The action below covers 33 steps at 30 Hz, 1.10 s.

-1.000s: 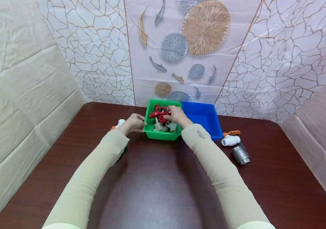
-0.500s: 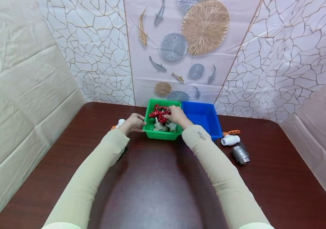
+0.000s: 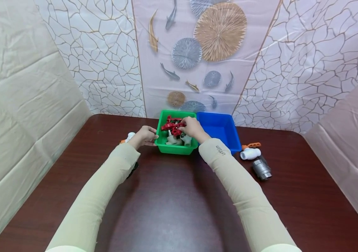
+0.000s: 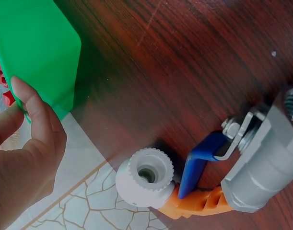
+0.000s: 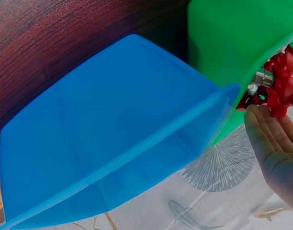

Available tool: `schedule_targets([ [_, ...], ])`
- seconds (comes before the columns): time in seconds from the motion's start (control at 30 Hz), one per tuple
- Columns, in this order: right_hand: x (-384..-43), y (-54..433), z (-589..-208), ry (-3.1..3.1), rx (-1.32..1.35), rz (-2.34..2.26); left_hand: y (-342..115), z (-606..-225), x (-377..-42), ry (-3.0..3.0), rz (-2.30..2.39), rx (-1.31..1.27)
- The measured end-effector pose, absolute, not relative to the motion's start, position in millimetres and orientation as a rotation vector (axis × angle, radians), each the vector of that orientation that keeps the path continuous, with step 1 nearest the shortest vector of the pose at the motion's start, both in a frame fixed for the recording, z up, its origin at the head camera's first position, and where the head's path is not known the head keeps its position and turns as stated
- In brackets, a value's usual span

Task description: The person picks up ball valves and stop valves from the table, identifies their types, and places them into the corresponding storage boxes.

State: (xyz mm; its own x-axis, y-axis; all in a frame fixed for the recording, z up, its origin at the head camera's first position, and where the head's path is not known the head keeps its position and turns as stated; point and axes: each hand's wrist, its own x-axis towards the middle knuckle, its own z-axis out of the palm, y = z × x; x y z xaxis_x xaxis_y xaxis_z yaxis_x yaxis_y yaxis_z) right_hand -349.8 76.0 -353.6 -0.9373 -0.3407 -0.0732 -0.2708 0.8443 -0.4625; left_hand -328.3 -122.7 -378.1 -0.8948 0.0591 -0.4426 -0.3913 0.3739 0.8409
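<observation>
A green plastic bin (image 3: 175, 149) stands at the back of the table, holding white valves (image 3: 186, 139) with red handwheels (image 3: 168, 126). My left hand (image 3: 145, 135) pinches the bin's left rim between thumb and fingers, plainly seen in the left wrist view. Over the bin's right side, my right hand (image 3: 193, 128) holds a red handwheel (image 5: 280, 88) with fingers and thumb. The valve body under that handwheel is mostly hidden by the hand and bin wall; a bit of metal stem (image 5: 264, 78) shows in the right wrist view.
A blue bin (image 3: 221, 127) adjoins the green one on the right. Beside it lie a white valve with an orange handle (image 3: 250, 153) and a grey metal valve (image 3: 262, 169). Left of the green bin lie a white valve (image 4: 146, 178) and a metal valve with a blue lever (image 4: 261, 160).
The head view has shifted slightly, so everything appears a little further left. Both hands keep their places at the green bin, with no clear movement of the valves.
</observation>
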Motion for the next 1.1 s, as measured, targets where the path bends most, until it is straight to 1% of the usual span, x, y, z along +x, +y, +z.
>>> schedule_targets([
  [0.43, -344.3, 89.2, -351.9, 2.889, -0.503, -0.711, -117.6, -377.1, -323.4, 2.228, 1.545, -0.283],
  [0.7, -343.1, 107.2, -349.5, 2.883, -0.542, -0.794, -120.4, -377.8, -318.3, 2.262, 1.569, -0.292],
  [0.87, -336.4, 124.3, -342.5, 2.909, -0.594, -0.803, -118.1, -379.7, -312.6, 2.499, 1.435, -0.195],
  [1.1, -326.5, 152.2, -334.5, 2.983, -0.575, -0.839, -118.9, -383.5, -304.5, 2.689, 1.309, -0.068],
])
